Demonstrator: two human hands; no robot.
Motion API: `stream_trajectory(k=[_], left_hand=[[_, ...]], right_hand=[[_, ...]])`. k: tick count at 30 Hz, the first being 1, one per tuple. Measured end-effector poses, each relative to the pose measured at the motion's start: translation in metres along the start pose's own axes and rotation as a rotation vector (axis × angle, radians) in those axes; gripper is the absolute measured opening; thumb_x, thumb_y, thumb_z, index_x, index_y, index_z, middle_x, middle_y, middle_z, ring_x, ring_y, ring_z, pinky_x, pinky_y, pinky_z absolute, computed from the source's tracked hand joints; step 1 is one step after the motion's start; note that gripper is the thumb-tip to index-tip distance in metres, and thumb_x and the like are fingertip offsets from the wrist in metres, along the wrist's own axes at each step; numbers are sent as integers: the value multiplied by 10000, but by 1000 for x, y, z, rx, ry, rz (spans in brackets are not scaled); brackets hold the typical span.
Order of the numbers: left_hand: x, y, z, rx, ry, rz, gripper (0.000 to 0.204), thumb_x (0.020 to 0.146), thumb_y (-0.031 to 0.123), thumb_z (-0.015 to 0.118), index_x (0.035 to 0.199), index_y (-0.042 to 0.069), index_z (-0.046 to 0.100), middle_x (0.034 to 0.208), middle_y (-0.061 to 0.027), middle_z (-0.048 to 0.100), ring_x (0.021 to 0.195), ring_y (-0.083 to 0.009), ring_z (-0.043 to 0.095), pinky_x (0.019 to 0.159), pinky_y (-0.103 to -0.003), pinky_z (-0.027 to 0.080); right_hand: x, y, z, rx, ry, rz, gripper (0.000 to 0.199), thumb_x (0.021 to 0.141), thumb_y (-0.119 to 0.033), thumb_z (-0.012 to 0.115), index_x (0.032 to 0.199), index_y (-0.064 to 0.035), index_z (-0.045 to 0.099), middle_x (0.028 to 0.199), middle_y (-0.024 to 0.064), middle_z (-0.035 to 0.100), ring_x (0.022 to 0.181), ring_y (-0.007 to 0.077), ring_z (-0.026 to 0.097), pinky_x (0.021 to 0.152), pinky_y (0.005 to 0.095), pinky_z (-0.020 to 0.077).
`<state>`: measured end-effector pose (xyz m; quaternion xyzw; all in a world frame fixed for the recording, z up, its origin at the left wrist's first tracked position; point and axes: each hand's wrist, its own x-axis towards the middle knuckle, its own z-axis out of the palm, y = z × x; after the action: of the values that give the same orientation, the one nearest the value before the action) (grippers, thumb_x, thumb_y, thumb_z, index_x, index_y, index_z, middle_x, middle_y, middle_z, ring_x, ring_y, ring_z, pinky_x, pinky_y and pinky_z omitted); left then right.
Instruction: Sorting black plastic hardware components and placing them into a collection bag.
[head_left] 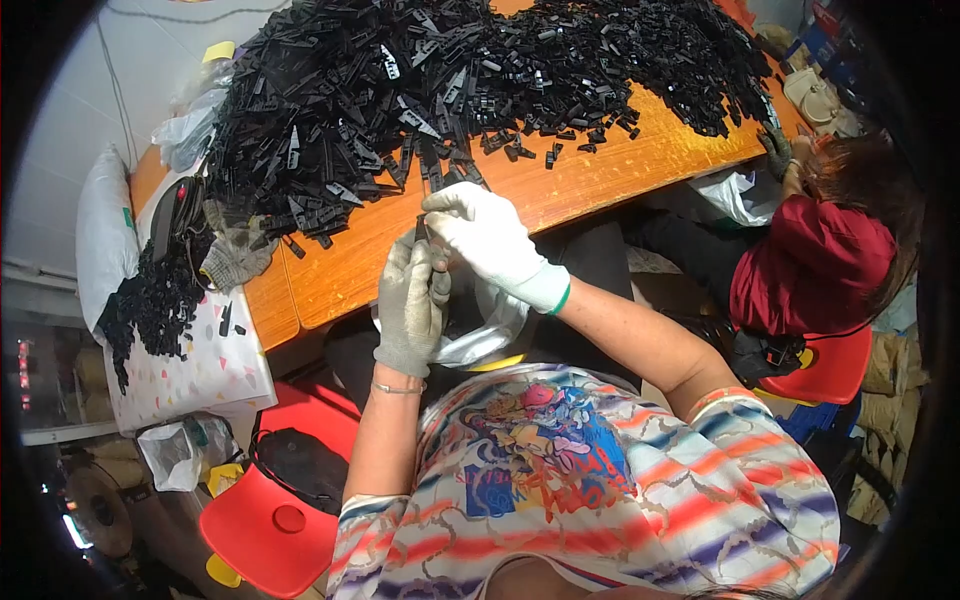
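Both my hands wear work gloves and meet just off the front edge of the wooden table (345,285). My left hand (410,300), in a worn grey glove, is closed with its fingertips pinching a small black plastic piece (421,229). Fingers bent, my right hand (487,238) in a cleaner white glove grips the upper end of that same piece. Just beyond them a large heap of black plastic parts (330,110), many long and pointed, covers the table; smaller dark parts lie toward its right side.
At left, another pile of black parts (155,300) and a loose grey glove (238,248) lie on a patterned cover (195,375). A red chair (275,510) stands at lower left. A person in a dark red shirt (820,260) sits at right by the table. Plastic bags hang below its edge.
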<state>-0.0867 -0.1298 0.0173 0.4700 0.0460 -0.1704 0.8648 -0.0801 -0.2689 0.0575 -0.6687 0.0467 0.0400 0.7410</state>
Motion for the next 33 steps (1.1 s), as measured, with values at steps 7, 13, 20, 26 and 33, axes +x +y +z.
stream_trajectory(k=[7, 13, 20, 26, 33], left_hand=[[-5, 0, 0, 35, 12, 7, 220, 999, 144, 469, 1193, 45, 497, 783, 16, 504, 547, -1, 396, 458, -115, 323], [-9, -4, 2, 175, 57, 44, 200, 995, 145, 465, 1159, 37, 503, 764, 24, 483, 518, 6, 337, 437, -135, 262], [-10, -8, -1, 234, 46, 87, 165, 1000, 185, 466, 1058, 47, 535, 717, 51, 461, 498, 2, 317, 426, -153, 237], [-13, -5, 7, 274, 101, 110, 151, 1000, 177, 467, 1000, 39, 526, 699, 52, 458, 513, 4, 342, 431, -155, 256], [-9, -8, 6, 436, 172, 134, 178, 1004, 180, 462, 1008, 22, 542, 701, 52, 472, 534, 0, 362, 452, -169, 283]], right_hand=[[1, 10, -5, -246, -76, -118, 248, 900, -145, 593, 1091, 13, 605, 876, 102, 674, 767, 128, 652, 680, 267, 528], [6, 15, -9, -866, -48, -338, 226, 863, -231, 587, 1033, -90, 636, 906, 132, 673, 819, 312, 672, 734, 382, 534], [7, 20, -6, -966, -68, -403, 187, 856, -232, 593, 983, -97, 612, 861, 121, 664, 777, 343, 658, 692, 419, 530], [3, 29, -2, -906, 28, -509, 167, 854, -198, 594, 986, -96, 593, 837, 132, 655, 732, 344, 656, 646, 420, 529], [8, 22, -2, -1064, -73, -427, 135, 829, -179, 587, 910, -72, 572, 777, 153, 644, 707, 350, 651, 612, 437, 517]])
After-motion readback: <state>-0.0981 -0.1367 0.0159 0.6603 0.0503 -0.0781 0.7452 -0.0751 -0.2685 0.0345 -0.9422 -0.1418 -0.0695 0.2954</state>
